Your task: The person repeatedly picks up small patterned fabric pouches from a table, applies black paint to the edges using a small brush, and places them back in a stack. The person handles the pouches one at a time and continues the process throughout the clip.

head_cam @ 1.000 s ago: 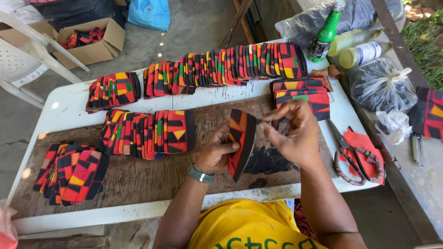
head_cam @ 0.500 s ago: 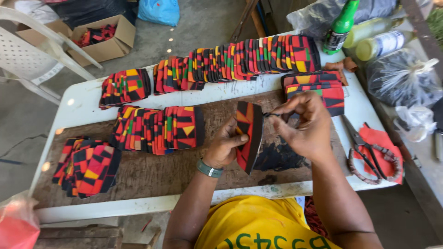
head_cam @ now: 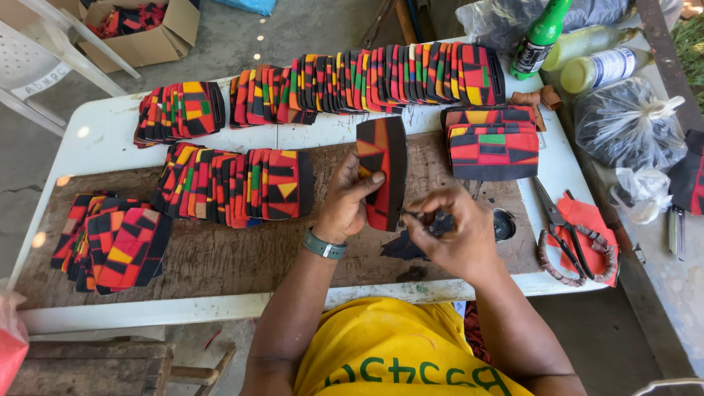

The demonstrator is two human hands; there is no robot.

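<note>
A curved fabric piece [head_cam: 381,172], patterned in red, orange and black, is held upright over the middle of the wooden board [head_cam: 220,257] by the left hand [head_cam: 345,202], whose fingers are clamped on its lower edge; it seems to be kept on edge so that its rim faces the other hand. Just right of the piece, the right hand [head_cam: 451,235] is drawn together on something small and dark, which is too small to be made out. Dark offcuts [head_cam: 407,249] lie on the board directly below the piece.

Finished-looking pieces are set out in overlapping rows, probably to keep them sorted: a long row [head_cam: 367,81] behind the held piece, a shorter row [head_cam: 235,183] to its left, a fanned pile [head_cam: 110,238] further left, and a flat stack [head_cam: 495,143] to its right. Further right of the piece, scissors [head_cam: 561,227] rest on a red cloth [head_cam: 590,231].

The board is laid on a white bench [head_cam: 88,139]. Beyond the bench, far behind the piece, bottles [head_cam: 579,48] and tied plastic bags [head_cam: 627,125] are kept. A concrete floor [head_cam: 308,26], a cardboard box [head_cam: 147,29] and a white plastic chair [head_cam: 44,66] are seen up and to the left.
</note>
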